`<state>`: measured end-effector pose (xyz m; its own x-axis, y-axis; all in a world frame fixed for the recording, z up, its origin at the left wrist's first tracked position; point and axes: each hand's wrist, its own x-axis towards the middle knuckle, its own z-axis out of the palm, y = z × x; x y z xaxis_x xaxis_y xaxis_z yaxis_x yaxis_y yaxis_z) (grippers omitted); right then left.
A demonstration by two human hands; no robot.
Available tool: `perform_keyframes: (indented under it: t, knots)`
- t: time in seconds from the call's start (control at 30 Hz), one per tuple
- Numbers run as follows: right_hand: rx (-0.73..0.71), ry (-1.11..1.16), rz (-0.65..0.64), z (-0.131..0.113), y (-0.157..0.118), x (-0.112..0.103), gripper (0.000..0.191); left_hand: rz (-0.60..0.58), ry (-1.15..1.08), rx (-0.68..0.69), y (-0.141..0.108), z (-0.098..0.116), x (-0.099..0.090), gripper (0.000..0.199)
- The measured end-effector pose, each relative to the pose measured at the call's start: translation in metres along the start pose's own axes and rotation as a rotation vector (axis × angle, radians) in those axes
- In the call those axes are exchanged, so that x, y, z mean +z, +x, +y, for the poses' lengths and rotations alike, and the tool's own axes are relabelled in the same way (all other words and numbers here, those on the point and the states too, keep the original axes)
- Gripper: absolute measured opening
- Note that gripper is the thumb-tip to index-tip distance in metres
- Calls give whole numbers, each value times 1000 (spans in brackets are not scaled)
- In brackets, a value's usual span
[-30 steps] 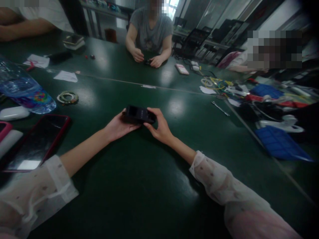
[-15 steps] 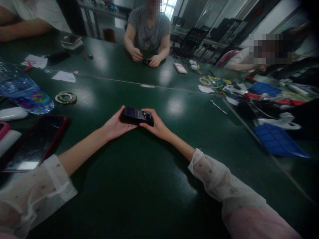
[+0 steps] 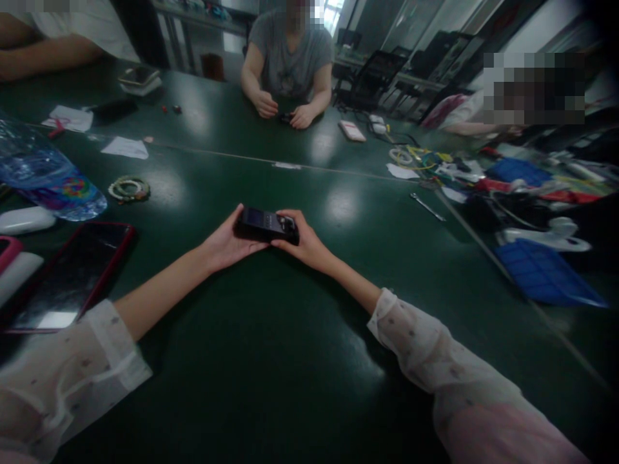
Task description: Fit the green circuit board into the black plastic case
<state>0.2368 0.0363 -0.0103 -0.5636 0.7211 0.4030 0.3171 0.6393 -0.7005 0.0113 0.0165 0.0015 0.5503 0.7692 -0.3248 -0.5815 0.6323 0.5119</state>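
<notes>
Between my two hands is a black handheld device (image 3: 267, 223) with a dark screen at its left end and small buttons toward the right; its exact kind I cannot make out. My left hand (image 3: 226, 243) grips the left end, with fingers reaching under the near side. Around the right end, my right hand (image 3: 304, 240) is closed, thumb on the near side and fingers on the far side. The device is held low over the dark green table (image 3: 271, 335); whether it touches the top I cannot tell.
At left are a water bottle (image 3: 62, 183), a red-edged phone (image 3: 72, 274) and bracelets (image 3: 129, 189). To the right lie a wrench (image 3: 428, 206), blue trays (image 3: 546, 270) and tangled cables (image 3: 411, 158). Across sits a person in a grey shirt (image 3: 290, 58); other people sit left and right.
Both hands keep their hold on the device, which stays in nearly the same place. The whole view has shifted very slightly.
</notes>
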Motion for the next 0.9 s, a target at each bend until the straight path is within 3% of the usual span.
perform_keyframes:
  t: [0.27,0.53,0.9]
  knots:
    - [0,-3,-9,0,-1,0,60,41,9,7,-5,1,11,64]
    - [-16,-41,-37,0,0,0,65,-4,-61,-28,0,1,-2,63]
    - [-34,-27,-5,3,1,2,62,68,-44,5,-2,0,6,62]
